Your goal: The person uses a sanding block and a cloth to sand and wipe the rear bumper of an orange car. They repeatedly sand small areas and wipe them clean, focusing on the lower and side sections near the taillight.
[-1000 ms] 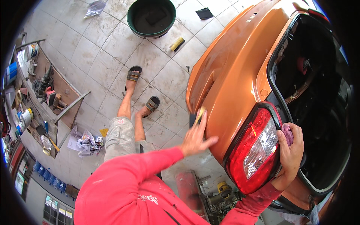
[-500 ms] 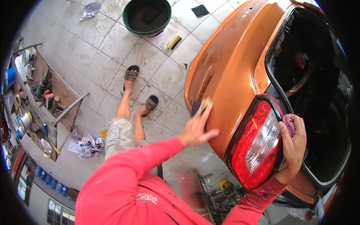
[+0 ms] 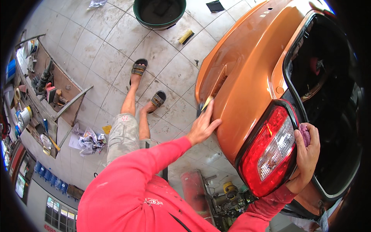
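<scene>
My left hand (image 3: 201,127) is closed around a yellow sanding block (image 3: 207,103) with a dark sheet on it. The block lies against the outer edge of the orange car body panel (image 3: 247,85), just below a narrow slot in it. My fingers hide much of the block. My right hand (image 3: 308,156) grips a crumpled purple cloth (image 3: 304,134), which could also be a sponge. That hand rests against the edge of the red and clear tail light (image 3: 259,154), beside the dark rear opening of the car.
A green tub (image 3: 159,15) of dark liquid stands on the tiled floor near a yellow block (image 3: 186,36) and a black sheet (image 3: 215,6). At the left is a wooden rack (image 3: 71,106) with tools and cans. Crumpled plastic (image 3: 92,141) and a red tank (image 3: 195,189) lie nearer me.
My left hand and the sanding block have shifted left against the panel, towards its outer edge. My right hand keeps its place at the tail light. The whole view has shifted slightly.
</scene>
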The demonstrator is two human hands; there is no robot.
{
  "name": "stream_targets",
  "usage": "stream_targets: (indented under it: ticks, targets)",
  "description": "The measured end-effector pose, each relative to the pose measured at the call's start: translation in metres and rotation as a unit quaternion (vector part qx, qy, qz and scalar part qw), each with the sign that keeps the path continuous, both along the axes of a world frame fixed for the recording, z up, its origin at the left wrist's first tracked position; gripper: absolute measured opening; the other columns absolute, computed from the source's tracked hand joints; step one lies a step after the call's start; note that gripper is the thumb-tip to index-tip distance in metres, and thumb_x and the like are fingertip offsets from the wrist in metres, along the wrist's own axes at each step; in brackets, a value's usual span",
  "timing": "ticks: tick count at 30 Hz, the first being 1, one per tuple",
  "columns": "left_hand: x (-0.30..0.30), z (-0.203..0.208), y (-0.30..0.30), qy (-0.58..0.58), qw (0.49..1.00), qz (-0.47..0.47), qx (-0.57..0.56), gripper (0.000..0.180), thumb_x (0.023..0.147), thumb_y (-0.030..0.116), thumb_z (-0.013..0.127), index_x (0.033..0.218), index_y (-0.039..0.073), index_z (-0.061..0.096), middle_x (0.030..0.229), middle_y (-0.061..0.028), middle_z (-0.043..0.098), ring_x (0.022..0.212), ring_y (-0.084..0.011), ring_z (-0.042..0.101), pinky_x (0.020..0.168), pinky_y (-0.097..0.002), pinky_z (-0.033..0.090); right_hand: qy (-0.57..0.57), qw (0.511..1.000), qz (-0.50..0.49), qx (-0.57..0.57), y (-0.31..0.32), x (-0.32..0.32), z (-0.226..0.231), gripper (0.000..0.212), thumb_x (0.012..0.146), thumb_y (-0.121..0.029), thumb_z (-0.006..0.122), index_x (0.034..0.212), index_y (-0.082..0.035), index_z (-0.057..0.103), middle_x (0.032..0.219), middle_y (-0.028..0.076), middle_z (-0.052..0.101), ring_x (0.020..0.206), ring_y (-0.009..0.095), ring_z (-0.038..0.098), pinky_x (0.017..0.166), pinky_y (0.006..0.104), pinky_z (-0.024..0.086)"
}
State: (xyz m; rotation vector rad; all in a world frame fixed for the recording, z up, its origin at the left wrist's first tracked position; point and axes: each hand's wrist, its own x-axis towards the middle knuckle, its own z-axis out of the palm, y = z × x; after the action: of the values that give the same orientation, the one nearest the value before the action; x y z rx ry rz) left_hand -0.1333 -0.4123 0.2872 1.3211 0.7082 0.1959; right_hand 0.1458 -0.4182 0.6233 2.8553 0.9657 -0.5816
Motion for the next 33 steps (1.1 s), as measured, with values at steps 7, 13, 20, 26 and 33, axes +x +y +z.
stream_targets:
  ticks: [7,13,20,26,33]
  targets:
    - [0.118,-0.063,0.088,0.075,0.993,0.08,-0.043,0.076,0.116,0.046,0.047,0.166,-0.01,0.033,0.172,-0.0361,0.032,0.159,-0.0468,0.037,0.129,-0.0471,0.032,0.025,1.0,-0.003,0.01,0.0,0.004,-0.004,0.028,0.104,-0.019,0.074,0.124,0.0,0.067,0.11,0.011,0.066,0.106,0.023,0.066,0.099,0.0346,0.051]
    - [0.098,-0.093,0.059,0.0,0.995,0.065,0.07,0.08,0.117,0.051,0.042,0.166,-0.011,0.03,0.172,-0.0381,0.03,0.16,-0.0499,0.033,0.13,-0.0486,0.031,0.036,0.999,0.0,0.017,0.007,0.006,-0.004,0.027,0.107,-0.022,0.073,0.122,-0.001,0.066,0.11,0.008,0.063,0.103,0.021,0.062,0.097,0.0332,0.05]
    - [0.11,-0.073,0.075,0.053,0.99,-0.059,0.116,0.049,0.116,0.016,0.042,0.16,-0.005,0.045,0.166,-0.0394,0.041,0.149,-0.0522,0.05,0.122,-0.0525,0.045,0.022,0.999,-0.025,0.007,-0.006,-0.003,0.0,0.028,0.105,-0.021,0.075,0.122,-0.001,0.066,0.108,0.01,0.064,0.102,0.021,0.063,0.096,0.0334,0.05]
    - [0.153,-0.138,0.158,-0.056,0.988,0.134,0.055,0.044,0.107,0.013,0.061,0.149,0.0,0.06,0.151,-0.0238,0.066,0.142,-0.0352,0.063,0.118,-0.0405,0.049,0.032,0.999,-0.015,0.013,-0.003,0.005,-0.004,0.028,0.105,-0.02,0.074,0.123,0.0,0.066,0.11,0.01,0.064,0.103,0.021,0.063,0.097,0.0327,0.05]
    - [-0.023,-0.106,0.037,0.098,0.994,0.017,-0.04,0.052,0.107,0.016,0.064,0.157,0.006,0.057,0.134,-0.0193,0.073,0.118,-0.0267,0.074,0.097,-0.0378,0.06,0.014,1.0,0.004,0.017,-0.007,0.006,-0.005,0.026,0.105,-0.018,0.075,0.121,-0.001,0.065,0.107,0.009,0.063,0.101,0.019,0.062,0.095,0.0322,0.05]
